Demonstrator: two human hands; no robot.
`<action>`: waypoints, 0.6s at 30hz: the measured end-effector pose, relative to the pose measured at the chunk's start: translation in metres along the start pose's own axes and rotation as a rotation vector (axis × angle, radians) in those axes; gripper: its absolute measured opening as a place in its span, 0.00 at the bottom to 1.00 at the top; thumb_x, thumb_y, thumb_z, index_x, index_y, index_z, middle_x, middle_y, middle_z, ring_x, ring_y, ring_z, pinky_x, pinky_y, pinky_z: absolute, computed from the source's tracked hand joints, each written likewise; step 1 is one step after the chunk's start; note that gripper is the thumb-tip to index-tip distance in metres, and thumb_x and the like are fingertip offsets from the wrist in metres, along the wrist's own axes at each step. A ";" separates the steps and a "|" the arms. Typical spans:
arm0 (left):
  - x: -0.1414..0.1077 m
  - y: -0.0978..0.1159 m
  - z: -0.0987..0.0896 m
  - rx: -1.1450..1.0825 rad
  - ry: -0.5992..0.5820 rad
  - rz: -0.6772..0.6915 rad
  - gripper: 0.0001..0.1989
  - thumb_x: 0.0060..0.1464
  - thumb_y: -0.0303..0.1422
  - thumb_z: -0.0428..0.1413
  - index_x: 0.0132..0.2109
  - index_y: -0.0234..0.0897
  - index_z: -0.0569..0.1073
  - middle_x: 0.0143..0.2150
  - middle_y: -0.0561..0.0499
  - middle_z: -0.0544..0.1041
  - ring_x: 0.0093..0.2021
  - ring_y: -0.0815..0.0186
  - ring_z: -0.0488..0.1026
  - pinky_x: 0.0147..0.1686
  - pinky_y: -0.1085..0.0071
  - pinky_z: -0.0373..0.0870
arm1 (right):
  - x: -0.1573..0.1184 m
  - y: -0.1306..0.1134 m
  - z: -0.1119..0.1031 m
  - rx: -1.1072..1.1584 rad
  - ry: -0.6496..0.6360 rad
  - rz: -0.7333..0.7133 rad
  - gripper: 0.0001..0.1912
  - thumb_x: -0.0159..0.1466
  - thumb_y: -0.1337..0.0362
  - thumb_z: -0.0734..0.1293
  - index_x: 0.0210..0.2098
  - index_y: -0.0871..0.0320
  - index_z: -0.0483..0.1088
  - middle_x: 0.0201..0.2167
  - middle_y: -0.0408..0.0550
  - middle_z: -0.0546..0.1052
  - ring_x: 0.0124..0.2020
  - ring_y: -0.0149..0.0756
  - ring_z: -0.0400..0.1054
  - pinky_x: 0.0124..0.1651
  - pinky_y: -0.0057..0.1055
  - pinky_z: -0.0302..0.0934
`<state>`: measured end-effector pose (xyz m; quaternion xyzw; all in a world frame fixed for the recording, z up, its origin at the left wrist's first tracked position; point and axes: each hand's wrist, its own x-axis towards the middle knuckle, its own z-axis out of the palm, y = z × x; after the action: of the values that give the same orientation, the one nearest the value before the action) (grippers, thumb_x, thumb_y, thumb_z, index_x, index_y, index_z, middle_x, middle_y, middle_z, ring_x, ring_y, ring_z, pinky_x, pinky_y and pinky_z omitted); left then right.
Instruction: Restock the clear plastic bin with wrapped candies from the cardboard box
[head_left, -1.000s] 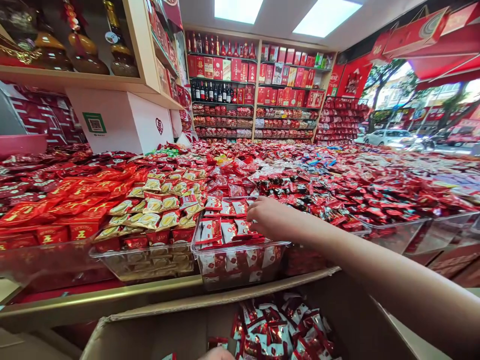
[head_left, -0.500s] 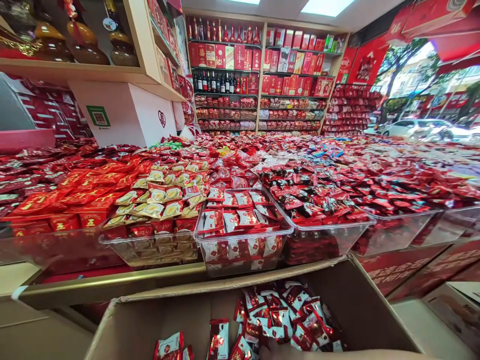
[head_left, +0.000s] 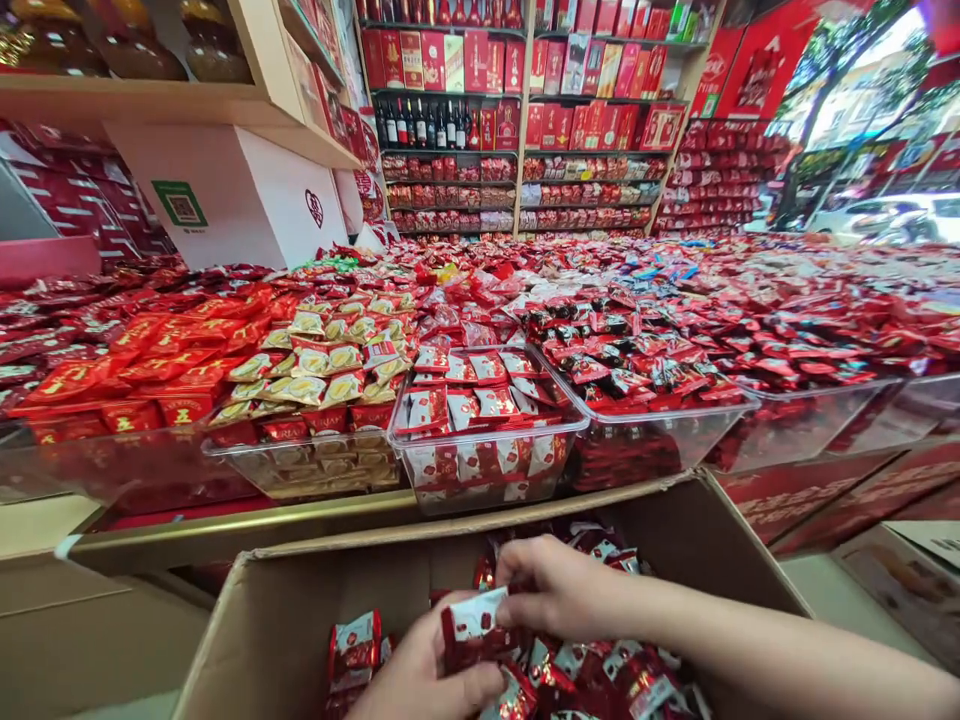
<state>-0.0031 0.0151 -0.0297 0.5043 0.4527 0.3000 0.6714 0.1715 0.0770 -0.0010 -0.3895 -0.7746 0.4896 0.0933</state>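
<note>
Both my hands are over an open cardboard box (head_left: 247, 640) that holds many loose red and white candy packets (head_left: 577, 665). My left hand (head_left: 431, 665), low in the box, has its fingers and thumb around a red and white packet (head_left: 474, 625). From the right reaches my right hand (head_left: 551, 590); its thumb and bent fingers pinch the right edge of that same packet. Another few packets (head_left: 355, 640) lie at the left of the box. Just beyond the box stands a clear plastic bin (head_left: 487, 440) with similar packets standing in rows.
Clear bins of gold (head_left: 322, 370), bright red (head_left: 180, 370) and dark red packets (head_left: 637, 365) flank the middle bin. A metal counter edge (head_left: 247, 525) runs behind the box. Another carton (head_left: 911, 580) is at the right. Stocked shelves (head_left: 521, 130) stand at the back.
Both hands have come up into view, now on one packet; earlier only part of a hand and forearm showed at the bottom. The view has tilted down, so the counter appears higher.
</note>
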 end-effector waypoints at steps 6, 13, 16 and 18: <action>-0.010 0.015 0.007 -0.290 0.078 -0.069 0.15 0.43 0.39 0.58 0.35 0.32 0.70 0.29 0.48 0.77 0.26 0.68 0.72 0.24 0.75 0.64 | -0.001 -0.002 0.000 0.525 -0.055 0.033 0.12 0.51 0.61 0.66 0.27 0.62 0.60 0.13 0.35 0.62 0.14 0.20 0.52 0.16 0.18 0.45; -0.016 0.027 0.011 -0.561 -0.005 -0.058 0.12 0.53 0.35 0.48 0.39 0.33 0.72 0.32 0.46 0.77 0.32 0.62 0.74 0.29 0.71 0.68 | -0.004 -0.007 -0.003 0.799 -0.066 0.039 0.16 0.48 0.57 0.68 0.25 0.63 0.61 0.15 0.38 0.66 0.15 0.21 0.59 0.20 0.20 0.51; -0.016 0.028 0.010 -0.579 -0.018 -0.061 0.14 0.53 0.36 0.47 0.38 0.32 0.73 0.30 0.45 0.77 0.30 0.63 0.74 0.27 0.73 0.67 | -0.004 -0.010 -0.001 0.856 -0.051 0.072 0.17 0.48 0.56 0.68 0.25 0.62 0.59 0.15 0.37 0.66 0.15 0.21 0.58 0.19 0.19 0.49; -0.015 0.027 0.007 -0.527 0.035 -0.057 0.14 0.51 0.38 0.50 0.36 0.33 0.75 0.30 0.46 0.78 0.29 0.63 0.74 0.28 0.73 0.67 | -0.004 -0.012 -0.001 0.783 -0.027 0.071 0.17 0.48 0.55 0.67 0.25 0.62 0.59 0.14 0.36 0.64 0.14 0.20 0.55 0.17 0.18 0.46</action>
<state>-0.0015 0.0083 0.0011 0.2937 0.3845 0.3970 0.7799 0.1685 0.0729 0.0107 -0.3446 -0.5163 0.7561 0.2075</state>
